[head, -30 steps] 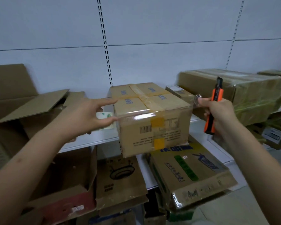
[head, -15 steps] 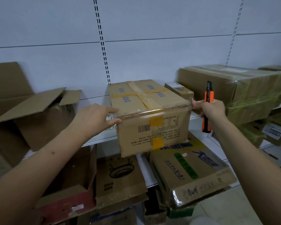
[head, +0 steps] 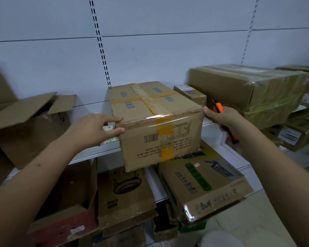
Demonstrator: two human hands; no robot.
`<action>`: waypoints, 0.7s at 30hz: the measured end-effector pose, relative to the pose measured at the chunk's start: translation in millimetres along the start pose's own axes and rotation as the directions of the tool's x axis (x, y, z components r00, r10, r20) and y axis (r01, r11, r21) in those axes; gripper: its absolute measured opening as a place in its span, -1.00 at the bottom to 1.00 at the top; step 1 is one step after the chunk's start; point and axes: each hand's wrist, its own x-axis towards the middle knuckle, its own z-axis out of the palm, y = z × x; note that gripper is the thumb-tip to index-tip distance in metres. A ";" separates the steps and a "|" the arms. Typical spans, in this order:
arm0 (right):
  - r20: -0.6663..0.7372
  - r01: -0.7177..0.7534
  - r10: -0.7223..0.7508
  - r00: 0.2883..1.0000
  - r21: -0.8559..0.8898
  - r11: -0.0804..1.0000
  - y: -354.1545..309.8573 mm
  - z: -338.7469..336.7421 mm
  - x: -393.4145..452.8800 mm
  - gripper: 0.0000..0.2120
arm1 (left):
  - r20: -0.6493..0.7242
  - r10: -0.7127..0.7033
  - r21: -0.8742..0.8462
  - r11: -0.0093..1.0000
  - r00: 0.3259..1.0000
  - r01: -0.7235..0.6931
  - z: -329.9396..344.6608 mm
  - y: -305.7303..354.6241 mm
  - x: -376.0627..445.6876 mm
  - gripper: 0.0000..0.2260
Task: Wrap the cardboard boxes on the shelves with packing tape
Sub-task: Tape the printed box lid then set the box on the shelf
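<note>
Bracing both sides now: the left hand [head: 95,129] lies open, fingers straight, fingertips pressed to the near left corner of the cardboard box [head: 157,122]. Across from it the right hand [head: 225,120] stays curled round an orange utility knife [head: 225,122], with only its thumb tip touching the box's right top corner. Between the two hands the box sits on the shelf [head: 103,150], its front hanging out past the edge, glossy packing tape already crossing the lid and running along the front rim. Looks like the handling step between tape passes, steadying or turning the box. Next move calls for a firm two-sided hold with the knife tip turned away. Beyond the right hand, a big wrapped box [head: 248,88] rests on the same level.
</note>
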 end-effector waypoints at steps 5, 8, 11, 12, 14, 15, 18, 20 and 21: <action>-0.447 0.381 -0.347 0.824 -0.015 0.925 6.3 20.8 -19.0 -0.66 | -0.015 -0.007 -0.058 0.998 1.000 0.006 4.8 2.0 -2.8 -0.44; -0.394 0.417 -0.407 0.824 -0.064 0.906 -7.9 52.3 -19.4 -0.64 | -0.002 -0.026 -0.125 0.992 1.000 0.025 8.2 1.1 -2.8 -0.43; -0.439 0.309 -0.324 0.838 -0.107 0.945 -21.8 63.7 -13.2 -0.76 | -0.013 -0.036 -0.184 0.982 0.999 0.033 10.3 7.4 -3.9 -0.48; -0.456 0.286 -0.290 0.841 -0.081 0.955 -23.2 64.6 -11.4 -0.80 | -0.019 -0.035 -0.205 0.978 0.999 0.030 11.3 9.4 -3.8 -0.50; -0.486 0.263 -0.160 0.859 0.151 0.953 -18.8 70.0 -12.0 -0.85 | -0.020 -0.028 -0.240 0.971 0.999 0.023 13.0 13.8 -3.8 -0.51; -0.491 0.251 -0.070 0.868 0.314 0.916 -16.2 76.6 -15.4 -0.83 | -0.022 -0.026 -0.246 0.969 0.999 0.020 14.2 15.5 -3.7 -0.51; -0.559 0.264 0.022 0.829 0.426 0.866 -12.9 99.4 -25.2 -0.76 | -0.028 -0.019 -0.243 0.970 0.999 0.011 17.4 17.3 -3.4 -0.53; -0.602 0.284 -0.008 0.798 0.365 0.887 -16.1 106.5 -33.4 -0.74 | -0.035 0.002 -0.235 0.972 0.999 -0.010 16.8 17.9 -3.8 -0.52; -0.606 0.282 -0.024 0.795 0.334 0.899 -17.9 110.2 -38.7 -0.73 | -0.035 0.004 -0.236 0.972 0.999 -0.012 15.2 17.8 -4.2 -0.52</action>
